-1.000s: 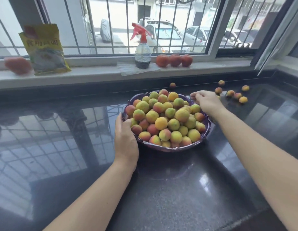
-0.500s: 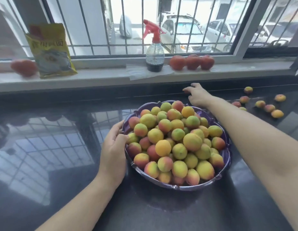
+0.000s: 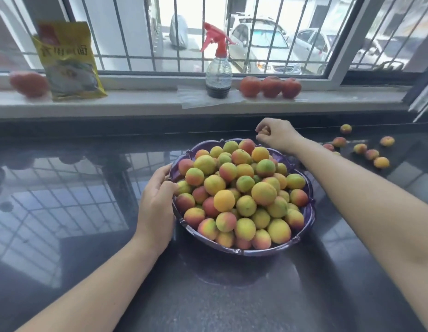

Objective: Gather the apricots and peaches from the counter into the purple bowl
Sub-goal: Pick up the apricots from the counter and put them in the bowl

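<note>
Centrally in the head view, a purple bowl (image 3: 301,246) heaped with apricots and peaches (image 3: 241,190) stands on a glossy dark worktop (image 3: 208,295) below a barred window. The left hand (image 3: 158,204) rests against the bowl's left rim, its grip curled over the edge, fingertips touching fruit just inside. The right hand (image 3: 276,135) hovers above the bowl's far rim, its grip curled inward, thumb and fingers drawn together; whether it pinches a fruit cannot be told, since the palm faces away.

Well apart on the right of the worktop, loose fruit (image 3: 372,154) lies scattered in a small group, one piece (image 3: 345,128) nearer the back wall, another partly hidden behind the right forearm.

Along the pale windowsill (image 3: 136,104), a yellow packet (image 3: 69,61) leans against the glass beside a red tomato (image 3: 28,83). A spray bottle (image 3: 218,70) with a red trigger stands on a clear plastic sheet (image 3: 191,99), with three tomatoes (image 3: 270,87) in a row just beside it. Parked cars show through the bars.
</note>
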A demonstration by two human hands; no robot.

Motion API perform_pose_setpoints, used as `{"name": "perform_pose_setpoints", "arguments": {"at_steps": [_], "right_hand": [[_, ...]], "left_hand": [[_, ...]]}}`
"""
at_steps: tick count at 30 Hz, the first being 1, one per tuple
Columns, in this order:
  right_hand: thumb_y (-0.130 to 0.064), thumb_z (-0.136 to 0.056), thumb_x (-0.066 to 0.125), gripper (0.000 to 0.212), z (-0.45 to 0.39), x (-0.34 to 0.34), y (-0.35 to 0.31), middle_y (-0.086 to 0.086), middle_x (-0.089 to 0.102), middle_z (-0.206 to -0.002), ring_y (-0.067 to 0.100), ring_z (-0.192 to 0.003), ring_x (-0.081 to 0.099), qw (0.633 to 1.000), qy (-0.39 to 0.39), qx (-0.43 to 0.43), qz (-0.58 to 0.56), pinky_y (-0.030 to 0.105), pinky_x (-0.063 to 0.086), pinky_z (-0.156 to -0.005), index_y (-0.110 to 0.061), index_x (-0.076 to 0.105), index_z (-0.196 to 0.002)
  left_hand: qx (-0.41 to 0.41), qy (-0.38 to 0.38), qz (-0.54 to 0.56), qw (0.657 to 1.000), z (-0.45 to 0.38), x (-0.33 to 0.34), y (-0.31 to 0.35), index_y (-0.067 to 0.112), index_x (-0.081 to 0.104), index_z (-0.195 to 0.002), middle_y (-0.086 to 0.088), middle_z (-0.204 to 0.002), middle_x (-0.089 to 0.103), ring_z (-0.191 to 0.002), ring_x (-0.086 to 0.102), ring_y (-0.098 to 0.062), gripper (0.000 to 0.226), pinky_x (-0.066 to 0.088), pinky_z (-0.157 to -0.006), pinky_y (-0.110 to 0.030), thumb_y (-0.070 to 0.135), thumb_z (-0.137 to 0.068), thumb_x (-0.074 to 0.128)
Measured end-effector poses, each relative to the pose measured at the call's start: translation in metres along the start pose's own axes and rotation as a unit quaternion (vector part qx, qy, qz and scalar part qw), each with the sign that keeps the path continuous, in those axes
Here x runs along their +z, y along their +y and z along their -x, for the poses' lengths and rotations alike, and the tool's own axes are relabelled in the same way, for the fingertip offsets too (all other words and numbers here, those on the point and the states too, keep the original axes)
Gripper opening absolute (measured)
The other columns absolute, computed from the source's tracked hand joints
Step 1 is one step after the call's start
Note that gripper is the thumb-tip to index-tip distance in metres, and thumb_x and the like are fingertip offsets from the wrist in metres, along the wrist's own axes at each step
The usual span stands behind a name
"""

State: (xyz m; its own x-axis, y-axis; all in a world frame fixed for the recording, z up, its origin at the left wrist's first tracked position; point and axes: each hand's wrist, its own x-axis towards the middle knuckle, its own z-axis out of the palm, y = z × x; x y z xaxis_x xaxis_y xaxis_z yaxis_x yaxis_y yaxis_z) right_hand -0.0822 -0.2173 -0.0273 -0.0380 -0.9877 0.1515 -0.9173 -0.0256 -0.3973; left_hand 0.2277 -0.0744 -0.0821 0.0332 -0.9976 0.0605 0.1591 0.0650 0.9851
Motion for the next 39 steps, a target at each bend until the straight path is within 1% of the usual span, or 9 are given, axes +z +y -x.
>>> {"name": "perform_pose_setpoints", "arguments": {"at_steps": [2, 4, 8, 12, 21, 27, 34, 36, 39], "right_hand": [[-0.029, -0.098, 0.064, 0.019, 0.025, -0.019, -0.009, -0.004, 0.066, -0.099, 0.012, -0.078, 0.064, 0.998, 0.029, 0.009, -0.058, 0.027, 0.05, -0.074, -0.022, 0.069, -0.114], [-0.031, -0.097, 0.065, 0.015, 0.05, -0.036, -0.018, -0.007, 0.068, -0.091, 0.01, -0.07, 0.066, 0.992, 0.056, 0.012, -0.109, 0.033, 0.058, -0.079, -0.026, 0.071, -0.11], [-0.015, -0.095, 0.068, 0.019, 0.101, -0.064, -0.044, 0.007, 0.071, -0.103, 0.019, -0.086, 0.07, 0.966, 0.06, 0.025, -0.252, 0.041, 0.061, -0.088, -0.022, 0.071, -0.113], [-0.009, -0.095, 0.069, 0.025, 0.152, -0.086, -0.083, 0.006, 0.071, -0.112, 0.018, -0.098, 0.073, 0.957, 0.014, -0.003, -0.289, 0.03, 0.06, -0.088, -0.018, 0.069, -0.118], [-0.032, -0.087, 0.076, 0.025, 0.191, -0.05, -0.178, -0.025, 0.063, -0.097, 0.001, -0.094, 0.056, 0.973, -0.04, -0.226, -0.017, 0.023, 0.046, -0.085, -0.033, 0.07, -0.11], [-0.045, -0.088, 0.063, 0.02, 0.183, -0.019, -0.182, -0.012, 0.059, -0.095, 0.018, -0.104, 0.047, 0.939, -0.054, -0.287, 0.181, 0.043, 0.038, -0.096, -0.035, 0.064, -0.105], [-0.047, -0.09, 0.062, 0.028, 0.181, -0.012, -0.171, -0.011, 0.061, -0.11, 0.018, -0.11, 0.045, 0.936, -0.043, -0.301, 0.176, 0.043, 0.037, -0.103, -0.036, 0.065, -0.116], [-0.041, -0.092, 0.065, 0.026, 0.183, -0.017, -0.168, -0.012, 0.063, -0.113, 0.014, -0.113, 0.047, 0.949, -0.017, -0.302, 0.089, 0.033, 0.037, -0.104, -0.032, 0.068, -0.116], [-0.028, -0.095, 0.067, 0.019, 0.181, -0.041, -0.144, -0.016, 0.065, -0.109, 0.006, -0.11, 0.054, 0.969, 0.105, -0.215, -0.064, 0.019, 0.038, -0.097, -0.023, 0.073, -0.113]], "left_hand": [[0.003, 0.002, -0.001, 1.0, 0.0, 0.001, 0.001, 0.019, 0.073, -0.121, -0.01, -0.114, 0.078, -0.113, 0.072, -0.035, 0.047, 0.061, -0.094, -0.053, 0.02, -0.079, 0.05], [0.004, 0.003, 0.002, 1.0, 0.001, 0.001, 0.002, 0.019, 0.074, -0.118, -0.01, -0.113, 0.078, -0.113, 0.072, -0.036, 0.046, 0.061, -0.094, -0.052, 0.02, -0.079, 0.05], [0.004, -0.012, 0.007, 1.0, 0.005, 0.001, 0.004, 0.018, 0.072, -0.117, -0.006, -0.107, 0.08, -0.106, 0.076, -0.03, 0.038, 0.065, -0.08, -0.04, 0.019, -0.087, 0.049], [0.004, -0.02, 0.003, 1.0, 0.006, 0.0, 0.003, 0.015, 0.074, -0.113, -0.013, -0.107, 0.078, -0.108, 0.073, -0.04, 0.04, 0.061, -0.093, -0.061, 0.023, -0.084, 0.048], [-0.005, -0.034, 0.023, 0.999, 0.003, -0.004, 0.001, 0.022, 0.077, -0.112, -0.011, -0.112, 0.079, -0.112, 0.073, -0.037, 0.039, 0.056, -0.1, -0.066, 0.033, -0.094, 0.044], [-0.019, -0.034, 0.022, 0.999, 0.001, -0.005, 0.001, 0.034, 0.077, -0.11, -0.005, -0.111, 0.078, -0.113, 0.071, -0.034, 0.038, 0.056, -0.099, -0.065, 0.039, -0.09, 0.045], [-0.016, -0.035, 0.018, 0.999, 0.0, -0.006, 0.001, 0.034, 0.075, -0.114, -0.005, -0.115, 0.077, -0.116, 0.07, -0.034, 0.044, 0.054, -0.102, -0.068, 0.051, -0.084, 0.049], [-0.015, -0.032, 0.021, 0.999, 0.001, -0.005, 0.001, 0.033, 0.076, -0.112, -0.006, -0.114, 0.078, -0.115, 0.071, -0.035, 0.039, 0.054, -0.102, -0.068, 0.047, -0.087, 0.048], [-0.013, -0.035, 0.028, 0.999, 0.001, -0.005, 0.001, 0.033, 0.077, -0.111, -0.006, -0.114, 0.079, -0.115, 0.072, -0.034, 0.04, 0.055, -0.101, -0.066, 0.045, -0.086, 0.049]]}}
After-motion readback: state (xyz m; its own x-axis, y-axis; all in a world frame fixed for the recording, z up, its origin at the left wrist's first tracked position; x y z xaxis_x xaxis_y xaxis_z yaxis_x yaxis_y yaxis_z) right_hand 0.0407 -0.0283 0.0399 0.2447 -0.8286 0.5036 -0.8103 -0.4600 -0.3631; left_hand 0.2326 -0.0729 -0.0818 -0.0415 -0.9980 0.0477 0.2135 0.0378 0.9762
